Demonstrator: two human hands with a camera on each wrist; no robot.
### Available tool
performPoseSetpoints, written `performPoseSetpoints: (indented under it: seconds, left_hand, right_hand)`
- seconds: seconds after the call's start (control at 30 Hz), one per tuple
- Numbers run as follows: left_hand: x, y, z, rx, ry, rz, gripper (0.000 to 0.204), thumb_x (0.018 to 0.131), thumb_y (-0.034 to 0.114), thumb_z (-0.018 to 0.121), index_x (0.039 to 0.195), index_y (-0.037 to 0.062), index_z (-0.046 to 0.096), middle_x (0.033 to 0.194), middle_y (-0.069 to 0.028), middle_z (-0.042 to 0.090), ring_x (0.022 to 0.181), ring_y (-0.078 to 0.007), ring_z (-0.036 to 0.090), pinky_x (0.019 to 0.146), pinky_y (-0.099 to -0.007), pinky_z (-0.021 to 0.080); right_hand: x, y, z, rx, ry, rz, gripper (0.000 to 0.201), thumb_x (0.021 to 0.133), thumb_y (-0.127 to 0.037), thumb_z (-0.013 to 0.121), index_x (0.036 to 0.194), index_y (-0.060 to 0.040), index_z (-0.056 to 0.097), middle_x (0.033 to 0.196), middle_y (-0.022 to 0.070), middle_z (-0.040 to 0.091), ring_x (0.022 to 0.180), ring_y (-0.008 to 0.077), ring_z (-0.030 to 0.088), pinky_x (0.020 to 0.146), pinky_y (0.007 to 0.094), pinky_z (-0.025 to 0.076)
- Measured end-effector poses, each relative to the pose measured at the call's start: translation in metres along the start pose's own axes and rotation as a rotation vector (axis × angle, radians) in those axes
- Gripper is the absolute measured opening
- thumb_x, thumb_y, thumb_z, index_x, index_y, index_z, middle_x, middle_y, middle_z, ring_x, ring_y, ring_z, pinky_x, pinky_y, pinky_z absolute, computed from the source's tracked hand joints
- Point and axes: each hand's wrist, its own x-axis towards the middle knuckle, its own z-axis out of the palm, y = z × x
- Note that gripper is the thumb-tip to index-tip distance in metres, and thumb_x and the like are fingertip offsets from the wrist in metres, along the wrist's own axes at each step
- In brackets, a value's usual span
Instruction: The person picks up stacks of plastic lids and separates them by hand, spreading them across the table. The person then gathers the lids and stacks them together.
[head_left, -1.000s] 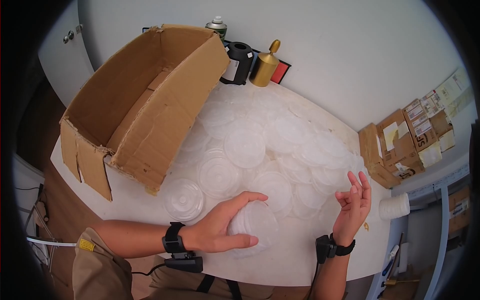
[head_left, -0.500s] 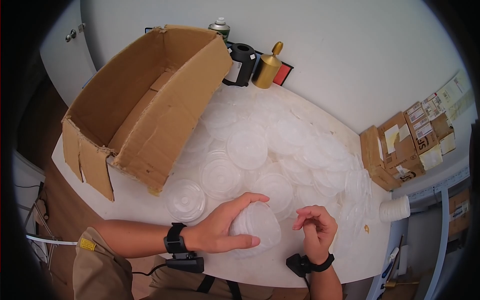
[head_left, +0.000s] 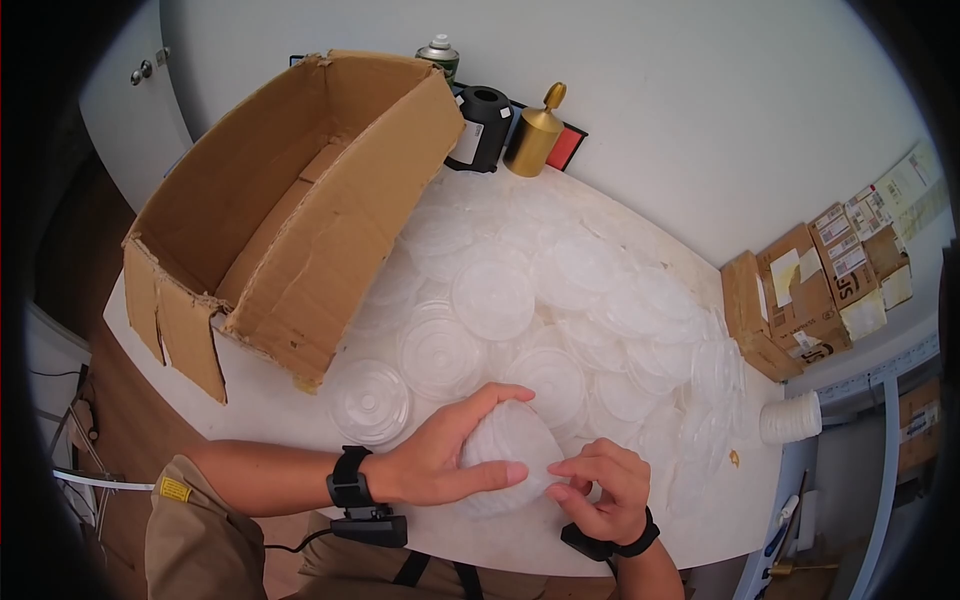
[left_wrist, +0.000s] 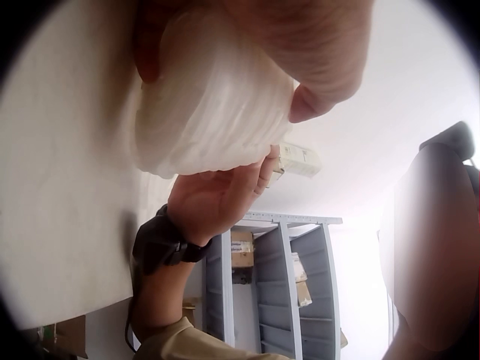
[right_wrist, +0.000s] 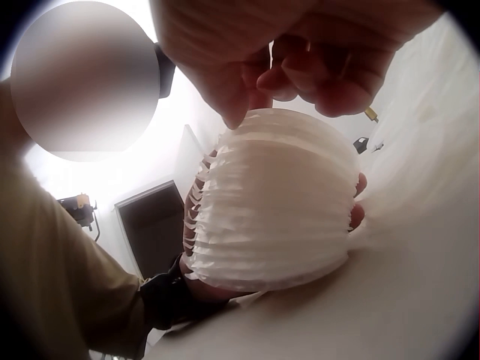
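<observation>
My left hand (head_left: 440, 455) grips a thick stack of clear plastic lids (head_left: 512, 440), thumb across the near side and fingers round the far side. The ribbed rims of the stack (right_wrist: 270, 202) show in the right wrist view, with the left fingers at both its sides. At the stack's right end is my right hand (head_left: 610, 490), thumb and forefinger pinching the edge of the end lid; its other fingers are curled. From the left wrist, the right hand (left_wrist: 214, 199) appears just beyond the stack (left_wrist: 214, 105).
Loose clear lids (head_left: 600, 290) cover much of the white table (head_left: 700, 550). An open cardboard box (head_left: 340, 210) stands at the left. Behind are a black container (head_left: 483, 130), a gold one (head_left: 533, 140) and a spray can (head_left: 440, 55). Another lid stack (head_left: 790, 417) lies at the right edge.
My right hand has come left and down from above the table's right side to the stack and taken the end lid's edge. The left hand has kept its hold, nearly still.
</observation>
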Motion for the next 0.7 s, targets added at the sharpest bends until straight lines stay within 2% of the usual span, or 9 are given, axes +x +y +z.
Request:
performPoseSetpoints:
  seconds: [0.13, 0.2, 0.4, 0.47, 0.5, 0.53, 0.6, 0.63, 0.7]
  left_hand:
    - [0.001, 0.001, -0.002, 0.041, -0.025, -0.032, 0.072, 0.09, 0.017, 0.071, 0.151, 0.0028, 0.036, 0.136, -0.0111, 0.053, 0.127, -0.0206, 0.05, 0.11, -0.0352, 0.038]
    - [0.001, 0.001, -0.001, 0.053, -0.007, -0.003, 0.07, 0.091, 0.021, 0.072, 0.149, 0.0012, 0.038, 0.134, -0.0128, 0.055, 0.125, -0.0209, 0.052, 0.108, -0.0344, 0.04]
    - [0.0, 0.002, -0.001, 0.0, -0.019, -0.045, 0.071, 0.092, 0.022, 0.073, 0.149, 0.0007, 0.036, 0.137, -0.0122, 0.053, 0.127, -0.0204, 0.05, 0.109, -0.0342, 0.039]
    - [0.0, 0.002, -0.002, -0.001, -0.035, -0.071, 0.074, 0.091, 0.018, 0.071, 0.152, 0.0016, 0.033, 0.141, -0.0105, 0.051, 0.13, -0.0201, 0.048, 0.111, -0.0351, 0.038]
    - [0.0, 0.001, -0.002, -0.008, -0.035, -0.068, 0.074, 0.091, 0.018, 0.071, 0.152, 0.0017, 0.033, 0.141, -0.0105, 0.051, 0.13, -0.0199, 0.049, 0.111, -0.0349, 0.038]
    - [-0.001, 0.0, -0.002, -0.016, -0.035, -0.066, 0.074, 0.091, 0.018, 0.071, 0.152, 0.0018, 0.033, 0.141, -0.0105, 0.051, 0.129, -0.0197, 0.049, 0.111, -0.0348, 0.038]
    - [0.0, 0.001, -0.003, 0.005, -0.034, -0.055, 0.073, 0.091, 0.018, 0.071, 0.151, 0.0018, 0.034, 0.141, -0.0104, 0.052, 0.129, -0.0196, 0.049, 0.111, -0.0345, 0.038]
    - [0.0, 0.002, -0.003, 0.026, -0.034, -0.043, 0.073, 0.09, 0.018, 0.072, 0.151, 0.0018, 0.034, 0.14, -0.0103, 0.052, 0.128, -0.0194, 0.05, 0.11, -0.0342, 0.039]
    - [0.0, 0.0, -0.002, 0.031, -0.033, -0.034, 0.073, 0.091, 0.018, 0.071, 0.151, 0.0019, 0.034, 0.14, -0.0102, 0.052, 0.128, -0.0193, 0.05, 0.11, -0.0342, 0.039]
  right_hand:
    - [-0.002, 0.005, -0.002, 0.093, 0.079, 0.028, 0.012, 0.082, 0.0, 0.076, 0.093, -0.0034, 0.074, 0.066, 0.0053, 0.062, 0.05, 0.0129, 0.054, 0.049, 0.0241, 0.041]
    - [-0.007, 0.009, -0.002, 0.116, 0.092, 0.051, 0.01, 0.084, 0.001, 0.074, 0.093, -0.002, 0.074, 0.065, 0.0053, 0.063, 0.051, 0.0118, 0.056, 0.048, 0.0242, 0.041]
    - [-0.012, 0.006, -0.006, 0.359, 0.348, 0.344, 0.01, 0.095, -0.004, 0.065, 0.1, 0.0041, 0.064, 0.07, 0.0051, 0.066, 0.056, 0.0095, 0.059, 0.056, 0.0245, 0.049]
    - [-0.009, 0.013, -0.007, 0.4, 0.567, 0.271, 0.015, 0.097, -0.006, 0.061, 0.108, 0.0041, 0.059, 0.08, 0.01, 0.069, 0.059, 0.0111, 0.06, 0.06, 0.0263, 0.053]
    - [-0.01, 0.022, -0.012, 0.382, 0.595, 0.239, 0.029, 0.098, -0.007, 0.059, 0.123, 0.0053, 0.054, 0.101, 0.0148, 0.07, 0.062, 0.0128, 0.062, 0.062, 0.0279, 0.055]
    - [-0.009, 0.025, -0.016, 0.382, 0.594, 0.238, 0.029, 0.098, -0.007, 0.059, 0.123, 0.0053, 0.054, 0.101, 0.0148, 0.07, 0.062, 0.0128, 0.062, 0.062, 0.0279, 0.055]
    - [0.007, 0.026, -0.023, 0.317, 0.811, 0.222, 0.042, 0.097, -0.009, 0.058, 0.136, 0.0046, 0.048, 0.118, 0.0153, 0.066, 0.067, 0.0131, 0.063, 0.063, 0.0275, 0.055]
    - [0.012, 0.025, -0.029, 0.317, 0.811, 0.222, 0.042, 0.097, -0.009, 0.058, 0.136, 0.0046, 0.048, 0.118, 0.0153, 0.066, 0.067, 0.0131, 0.063, 0.063, 0.0275, 0.055]
    - [0.019, 0.024, -0.038, 0.309, 0.87, 0.337, 0.053, 0.096, -0.01, 0.059, 0.145, 0.0022, 0.042, 0.128, 0.0152, 0.062, 0.07, 0.0133, 0.064, 0.064, 0.0266, 0.054]
